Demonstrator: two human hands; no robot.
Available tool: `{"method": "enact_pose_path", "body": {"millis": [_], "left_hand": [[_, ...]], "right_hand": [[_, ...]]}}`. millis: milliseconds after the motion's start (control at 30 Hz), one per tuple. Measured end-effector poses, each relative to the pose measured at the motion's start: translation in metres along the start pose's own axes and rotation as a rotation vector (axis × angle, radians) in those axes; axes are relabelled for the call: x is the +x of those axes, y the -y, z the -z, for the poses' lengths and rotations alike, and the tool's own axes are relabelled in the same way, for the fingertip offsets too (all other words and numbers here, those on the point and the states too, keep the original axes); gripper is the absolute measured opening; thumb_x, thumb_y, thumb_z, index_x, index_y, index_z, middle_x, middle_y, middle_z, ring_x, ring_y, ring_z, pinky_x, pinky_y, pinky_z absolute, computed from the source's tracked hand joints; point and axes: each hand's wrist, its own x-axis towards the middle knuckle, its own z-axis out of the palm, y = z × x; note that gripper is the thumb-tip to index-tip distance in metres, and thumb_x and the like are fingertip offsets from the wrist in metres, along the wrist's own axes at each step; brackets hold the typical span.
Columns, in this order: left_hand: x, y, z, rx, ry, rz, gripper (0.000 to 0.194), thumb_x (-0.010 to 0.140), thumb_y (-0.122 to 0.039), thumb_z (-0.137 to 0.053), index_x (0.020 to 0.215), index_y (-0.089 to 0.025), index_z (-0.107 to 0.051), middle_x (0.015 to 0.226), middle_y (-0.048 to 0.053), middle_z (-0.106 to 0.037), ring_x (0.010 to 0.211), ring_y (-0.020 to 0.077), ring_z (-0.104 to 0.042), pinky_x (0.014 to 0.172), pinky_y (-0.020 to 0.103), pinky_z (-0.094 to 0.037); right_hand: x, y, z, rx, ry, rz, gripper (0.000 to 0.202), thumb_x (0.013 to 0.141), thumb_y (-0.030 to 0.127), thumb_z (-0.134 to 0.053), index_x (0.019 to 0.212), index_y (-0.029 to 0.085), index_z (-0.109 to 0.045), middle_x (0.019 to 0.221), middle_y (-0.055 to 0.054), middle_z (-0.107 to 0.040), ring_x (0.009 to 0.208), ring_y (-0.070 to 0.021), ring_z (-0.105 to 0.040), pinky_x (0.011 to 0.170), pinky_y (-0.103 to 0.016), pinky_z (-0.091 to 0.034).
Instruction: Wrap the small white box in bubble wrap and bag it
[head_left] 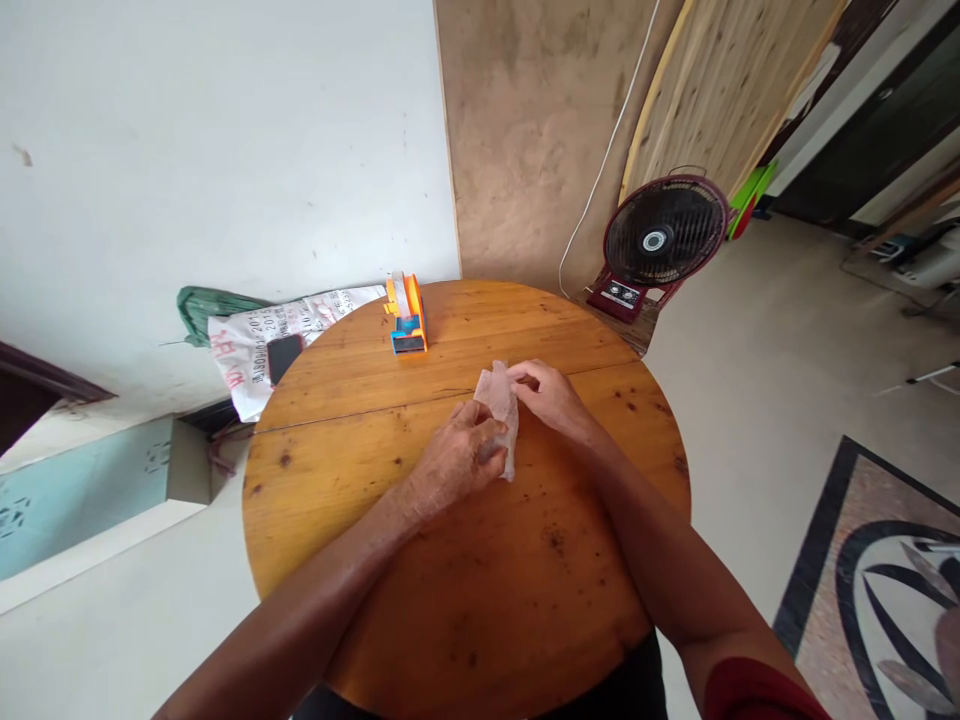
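Observation:
A small folded piece of pale, see-through sheet (498,400), which looks like bubble wrap, lies over the middle of the round wooden table (337,470). My left hand (461,450) is closed on its lower left side, with the fingers curled over it. At the upper right edge, the fingertips of my right hand (551,395) pinch the wrap. Whether anything lies inside the folds is hidden. Farther back on the table stands an orange and blue tape dispenser (409,320) with a roll of tape, apart from both hands.
Behind the table's right rim stands a dark red fan (660,240). Printed white sacks (247,350) with a dark phone-like object (285,357) lie beyond the left rim. A pale blue box (90,490) is at the left. The wall rises behind the table.

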Motion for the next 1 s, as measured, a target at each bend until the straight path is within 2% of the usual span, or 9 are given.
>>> {"method": "enact_pose_path", "body": {"millis": [100, 200, 300, 400, 600, 700, 833, 900, 1000], "left_hand": [[0.000, 0.000, 0.000, -0.012, 0.014, 0.031, 0.026, 0.079, -0.018, -0.061, 0.104, -0.018, -0.067, 0.106, 0.010, -0.057, 0.099, 0.0231, -0.059, 0.086, 0.037, -0.054], [0.000, -0.001, 0.000, -0.016, 0.027, 0.040, 0.025, 0.079, -0.018, -0.061, 0.103, -0.018, -0.068, 0.105, 0.010, -0.057, 0.099, 0.0228, -0.059, 0.086, 0.037, -0.054], [0.000, -0.001, 0.000, -0.006, 0.026, 0.033, 0.025, 0.080, -0.019, -0.061, 0.103, -0.018, -0.068, 0.106, 0.010, -0.058, 0.100, 0.0230, -0.059, 0.087, 0.038, -0.054], [0.000, -0.001, 0.000, 0.006, 0.014, 0.031, 0.024, 0.080, -0.018, -0.060, 0.102, -0.018, -0.069, 0.105, 0.010, -0.058, 0.099, 0.0235, -0.060, 0.088, 0.038, -0.054], [0.000, -0.001, -0.002, -0.007, 0.005, 0.022, 0.025, 0.080, -0.017, -0.059, 0.102, -0.017, -0.069, 0.106, 0.011, -0.059, 0.101, 0.0233, -0.061, 0.089, 0.038, -0.055], [0.000, -0.002, -0.002, 0.001, -0.006, 0.010, 0.025, 0.079, -0.016, -0.059, 0.102, -0.016, -0.069, 0.105, 0.011, -0.059, 0.100, 0.0237, -0.061, 0.089, 0.039, -0.055], [0.000, -0.002, -0.001, -0.004, -0.001, 0.003, 0.023, 0.080, -0.015, -0.059, 0.100, -0.019, -0.069, 0.104, 0.009, -0.060, 0.100, 0.0221, -0.061, 0.089, 0.037, -0.055], [0.000, -0.002, -0.001, -0.014, 0.002, -0.003, 0.022, 0.079, -0.014, -0.059, 0.098, -0.019, -0.070, 0.103, 0.009, -0.060, 0.098, 0.0216, -0.061, 0.088, 0.036, -0.055], [0.000, -0.001, -0.002, -0.025, -0.007, -0.003, 0.020, 0.079, -0.014, -0.059, 0.095, -0.018, -0.070, 0.102, 0.010, -0.059, 0.097, 0.0219, -0.061, 0.086, 0.036, -0.056]], "right_hand": [[0.005, -0.009, 0.009, -0.057, -0.030, -0.147, 0.019, 0.081, 0.026, -0.061, 0.095, 0.018, -0.069, 0.094, -0.005, -0.071, 0.085, -0.0175, -0.064, 0.078, -0.030, -0.049], [0.007, -0.011, 0.011, -0.046, -0.001, -0.267, 0.025, 0.082, 0.033, -0.063, 0.098, 0.014, -0.069, 0.090, -0.006, -0.071, 0.066, -0.0139, -0.063, 0.063, -0.026, -0.048], [0.006, -0.007, 0.005, 0.077, 0.062, -0.350, 0.029, 0.083, 0.036, -0.062, 0.100, 0.013, -0.068, 0.082, -0.005, -0.069, 0.050, -0.0105, -0.058, 0.046, -0.022, -0.041], [0.007, -0.005, -0.002, 0.151, 0.107, -0.392, 0.029, 0.082, 0.035, -0.062, 0.101, 0.014, -0.067, 0.070, -0.002, -0.066, 0.046, -0.0113, -0.056, 0.037, -0.021, -0.033], [0.014, -0.006, -0.011, 0.066, 0.154, -0.332, 0.023, 0.079, 0.037, -0.066, 0.087, 0.015, -0.068, 0.061, 0.002, -0.060, 0.043, -0.0079, -0.048, 0.041, -0.021, -0.033], [0.016, -0.005, -0.009, 0.023, 0.192, -0.354, 0.025, 0.078, 0.039, -0.066, 0.084, 0.015, -0.068, 0.055, 0.002, -0.058, 0.042, -0.0086, -0.046, 0.041, -0.022, -0.031], [0.013, -0.005, 0.004, 0.034, 0.113, -0.435, 0.034, 0.082, 0.047, -0.061, 0.090, 0.014, -0.066, 0.050, 0.002, -0.055, 0.039, -0.0106, -0.046, 0.040, -0.023, -0.032], [0.012, -0.006, 0.010, 0.065, 0.035, -0.388, 0.028, 0.083, 0.041, -0.059, 0.087, 0.014, -0.067, 0.058, 0.000, -0.060, 0.042, -0.0096, -0.049, 0.043, -0.022, -0.036], [0.013, -0.007, 0.013, 0.133, -0.064, -0.318, 0.022, 0.081, 0.033, -0.060, 0.092, 0.015, -0.068, 0.084, -0.004, -0.070, 0.053, -0.0084, -0.055, 0.048, -0.020, -0.042]]}}
